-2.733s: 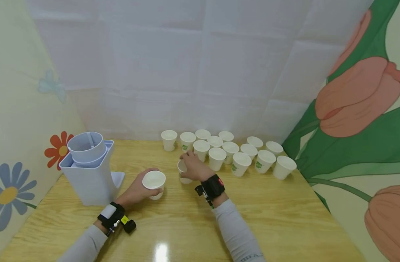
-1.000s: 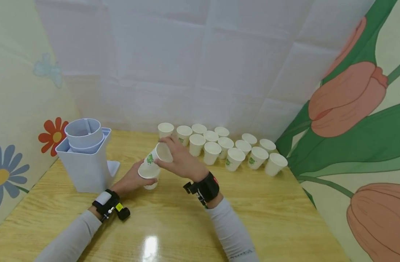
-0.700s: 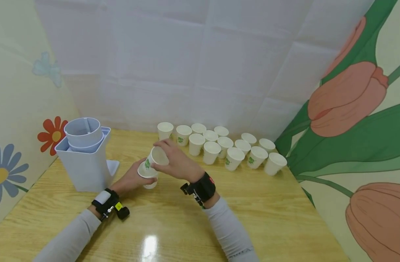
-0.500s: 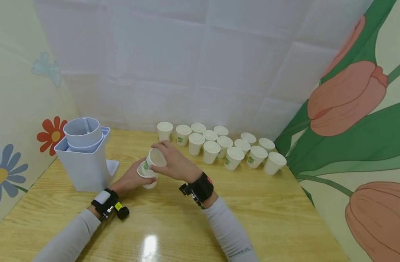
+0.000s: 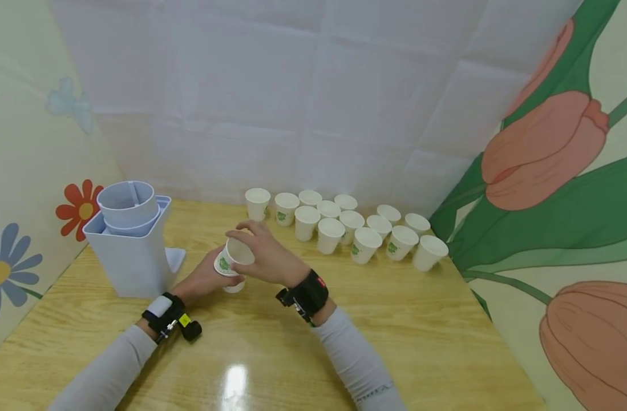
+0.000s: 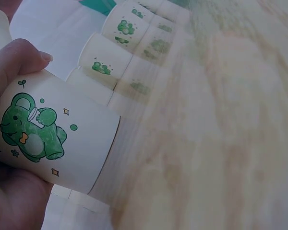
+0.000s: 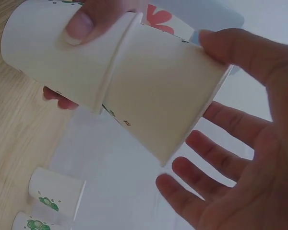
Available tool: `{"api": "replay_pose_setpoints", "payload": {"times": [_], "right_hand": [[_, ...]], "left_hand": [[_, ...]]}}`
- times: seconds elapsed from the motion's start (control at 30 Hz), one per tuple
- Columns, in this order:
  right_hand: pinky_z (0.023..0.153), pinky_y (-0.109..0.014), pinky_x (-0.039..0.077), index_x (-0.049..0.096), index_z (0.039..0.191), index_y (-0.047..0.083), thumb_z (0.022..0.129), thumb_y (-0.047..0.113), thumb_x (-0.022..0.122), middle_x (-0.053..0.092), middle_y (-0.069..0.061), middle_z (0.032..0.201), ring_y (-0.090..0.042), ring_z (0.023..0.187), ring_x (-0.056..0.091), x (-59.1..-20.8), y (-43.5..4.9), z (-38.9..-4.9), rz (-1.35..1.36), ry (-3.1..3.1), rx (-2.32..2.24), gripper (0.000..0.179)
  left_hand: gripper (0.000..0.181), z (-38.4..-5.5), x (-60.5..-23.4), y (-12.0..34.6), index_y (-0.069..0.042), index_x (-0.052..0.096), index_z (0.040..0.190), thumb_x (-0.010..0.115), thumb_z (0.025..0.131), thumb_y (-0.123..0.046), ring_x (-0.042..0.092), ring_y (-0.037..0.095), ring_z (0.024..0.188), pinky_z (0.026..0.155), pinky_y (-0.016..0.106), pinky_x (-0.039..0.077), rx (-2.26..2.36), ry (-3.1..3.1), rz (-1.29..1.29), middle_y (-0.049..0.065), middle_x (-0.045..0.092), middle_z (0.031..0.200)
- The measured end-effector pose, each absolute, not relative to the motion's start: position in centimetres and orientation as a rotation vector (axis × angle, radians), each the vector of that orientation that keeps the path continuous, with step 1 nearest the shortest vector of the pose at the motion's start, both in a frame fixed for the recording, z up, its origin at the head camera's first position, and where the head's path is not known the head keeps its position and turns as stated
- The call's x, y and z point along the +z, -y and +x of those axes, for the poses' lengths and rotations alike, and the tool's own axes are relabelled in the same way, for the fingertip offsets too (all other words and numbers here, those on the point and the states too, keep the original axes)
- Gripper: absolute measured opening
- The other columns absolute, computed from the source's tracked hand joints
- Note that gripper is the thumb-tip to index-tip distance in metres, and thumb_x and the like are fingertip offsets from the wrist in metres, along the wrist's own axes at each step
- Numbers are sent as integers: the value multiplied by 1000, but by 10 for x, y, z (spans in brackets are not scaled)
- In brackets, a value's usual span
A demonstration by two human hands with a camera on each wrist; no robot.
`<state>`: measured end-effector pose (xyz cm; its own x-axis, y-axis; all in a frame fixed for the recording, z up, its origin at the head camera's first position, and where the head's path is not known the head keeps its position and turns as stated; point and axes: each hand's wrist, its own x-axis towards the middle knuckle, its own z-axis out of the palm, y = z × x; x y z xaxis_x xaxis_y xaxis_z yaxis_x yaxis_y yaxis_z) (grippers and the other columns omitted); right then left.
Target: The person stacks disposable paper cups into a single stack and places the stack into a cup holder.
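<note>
My left hand (image 5: pixel 202 278) grips a white paper cup (image 6: pixel 62 124) printed with a green bear, its base at the tabletop. A second paper cup (image 5: pixel 239 252) sits partway inside that one, tilted, its mouth toward the right. Thumb and index finger of my right hand (image 5: pixel 272 258) pinch this upper cup at its rim. In the right wrist view the upper cup (image 7: pixel 158 86) sticks out well beyond the rim of the lower cup (image 7: pixel 57 62), and the right hand's other fingers (image 7: pixel 221 153) are spread beside its mouth.
Several upright paper cups (image 5: pixel 330 235) stand in loose rows along the back of the wooden table (image 5: pixel 395 342), reaching to the right. A pale blue square bin (image 5: pixel 130 257) holding round containers (image 5: pixel 128 206) stands at the left. White cloth (image 5: pixel 241 114) hangs behind.
My right hand has taken a cup from the table's middle, brought it left to the left hand's cup and lowered it inside. Lately it has sunk deeper. The left hand keeps its grip.
</note>
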<state>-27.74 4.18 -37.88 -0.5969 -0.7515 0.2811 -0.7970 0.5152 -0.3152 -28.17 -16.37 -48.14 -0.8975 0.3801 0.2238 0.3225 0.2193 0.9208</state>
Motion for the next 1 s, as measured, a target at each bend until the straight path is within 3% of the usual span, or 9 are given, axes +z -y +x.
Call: {"api": "replay_pose_setpoints", "payload": {"times": [0.17,0.37,0.53,0.73,1.0], "right_hand": [[102,-33,47,50,149,14,98,31,69,44,-13,146,-27,132,43,-383,-37,-276,1385,2641,675,57],[100,-30,47,46,152,11,102,34,61,42,-14,142,-24,126,44,-387,-32,-274,1382,2663,706,57],[104,-31,46,42,153,6,102,37,61,43,-13,145,-25,130,44,-391,-27,-274,1368,2681,691,62],[110,-36,42,43,152,5,102,38,61,43,-13,151,-28,139,38,-394,-22,-275,1360,2682,653,63],[111,-38,39,44,151,5,102,37,61,46,-12,151,-27,135,38,-398,-19,-274,1368,2679,626,62]], "left_hand": [[68,-284,-484,166,1,48,138,83,80,-6,58,23,110,96,31,48,1779,-2443,724,19,61,128],[72,-283,-484,166,-1,44,143,83,82,-9,56,31,118,102,45,46,1720,-2478,699,20,57,134],[79,-282,-482,166,-1,37,148,82,84,-13,51,38,126,105,56,42,1687,-2491,658,22,51,141],[84,-281,-481,166,4,32,148,81,81,-8,50,40,126,103,49,44,1725,-2481,667,25,48,141],[87,-280,-481,167,3,28,150,79,80,-6,48,40,125,102,46,44,1762,-2442,659,27,45,142]]}}
